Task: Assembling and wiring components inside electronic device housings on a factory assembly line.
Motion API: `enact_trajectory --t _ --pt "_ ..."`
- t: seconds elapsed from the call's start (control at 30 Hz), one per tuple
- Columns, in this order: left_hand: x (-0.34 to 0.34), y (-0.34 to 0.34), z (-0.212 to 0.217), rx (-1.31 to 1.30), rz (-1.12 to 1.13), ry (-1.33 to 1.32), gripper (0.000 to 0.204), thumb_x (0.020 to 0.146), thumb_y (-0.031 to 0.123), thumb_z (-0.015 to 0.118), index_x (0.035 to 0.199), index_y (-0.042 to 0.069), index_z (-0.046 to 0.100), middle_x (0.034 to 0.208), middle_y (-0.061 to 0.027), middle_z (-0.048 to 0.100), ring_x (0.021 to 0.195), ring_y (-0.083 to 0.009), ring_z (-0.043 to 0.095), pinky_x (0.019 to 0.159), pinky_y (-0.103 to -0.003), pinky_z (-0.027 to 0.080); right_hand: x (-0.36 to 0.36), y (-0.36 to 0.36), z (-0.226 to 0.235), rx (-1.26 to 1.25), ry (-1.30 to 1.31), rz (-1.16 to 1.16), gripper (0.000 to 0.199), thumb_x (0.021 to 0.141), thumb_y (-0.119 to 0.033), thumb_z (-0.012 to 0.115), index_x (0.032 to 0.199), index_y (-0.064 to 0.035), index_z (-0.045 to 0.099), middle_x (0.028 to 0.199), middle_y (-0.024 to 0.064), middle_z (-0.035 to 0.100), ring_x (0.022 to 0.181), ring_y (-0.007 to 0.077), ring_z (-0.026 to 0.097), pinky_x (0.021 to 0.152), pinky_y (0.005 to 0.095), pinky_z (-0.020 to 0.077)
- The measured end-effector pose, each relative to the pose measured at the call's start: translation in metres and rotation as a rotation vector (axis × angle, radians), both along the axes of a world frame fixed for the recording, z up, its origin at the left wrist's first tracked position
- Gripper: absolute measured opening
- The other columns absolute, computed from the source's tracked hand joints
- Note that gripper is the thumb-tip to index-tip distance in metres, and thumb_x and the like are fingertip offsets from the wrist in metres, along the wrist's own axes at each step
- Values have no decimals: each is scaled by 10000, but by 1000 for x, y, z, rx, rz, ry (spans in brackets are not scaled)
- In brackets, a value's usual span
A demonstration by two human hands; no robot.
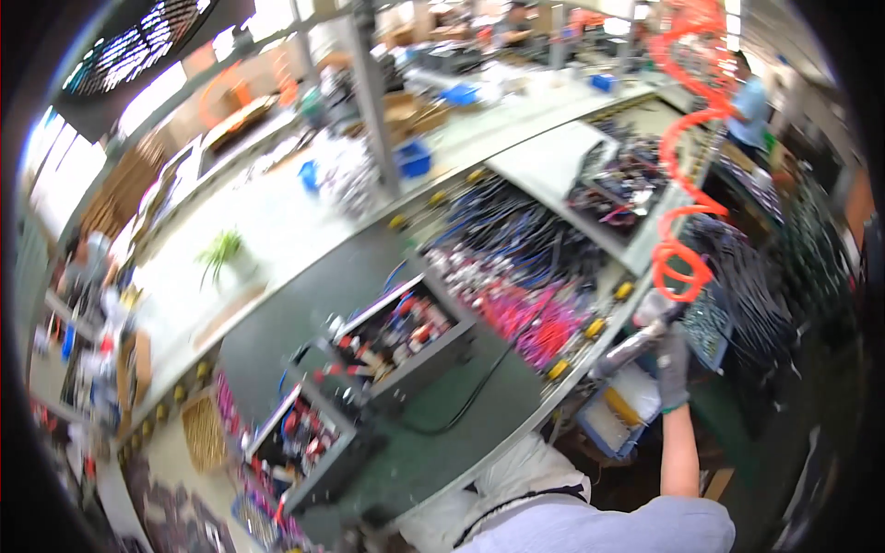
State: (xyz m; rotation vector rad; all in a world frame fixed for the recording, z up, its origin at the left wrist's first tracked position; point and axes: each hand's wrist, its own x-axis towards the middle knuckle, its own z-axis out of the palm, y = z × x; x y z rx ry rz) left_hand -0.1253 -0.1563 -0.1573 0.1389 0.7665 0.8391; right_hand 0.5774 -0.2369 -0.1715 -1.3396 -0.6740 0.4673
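The picture is tilted and blurred. My right hand (674,365), in a grey glove, reaches out past the bench edge and grips a silver air tool (631,347). The tool hangs from an orange coiled hose (684,198) that rises to the top right. My left hand is out of the picture. Two open grey metal boxes with wiring and parts inside (406,343) (306,442) sit on the dark green bench (479,415), left of my right hand. A black cable (479,392) runs from the nearer box across the mat.
Bundles of pink and blue wires (527,276) lie along the bench. A yellow-and-white part tray (619,410) sits under the bench edge. A small green plant (221,251) stands on the pale far counter. Another person in a blue shirt (751,101) is working at the top right.
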Motion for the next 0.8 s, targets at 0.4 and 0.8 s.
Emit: enact_trajectory --t 0.4,0.8 --pt "189 43 27 260 -268 242 291 1046 292 482 1105 49 631 711 33 523 513 -44 390 438 -184 273 -117 45 25 -16 -97 361 413 788 -63 822 1162 -50 648 1070 38 684 938 148 650 851 335 527" --pt "210 56 10 172 -382 167 227 1011 234 491 1012 28 587 788 -16 498 590 -91 396 530 -233 353 -276 135 66 210 113 849 250 835 -68 788 1045 -47 654 975 14 650 899 92 602 809 279 506"
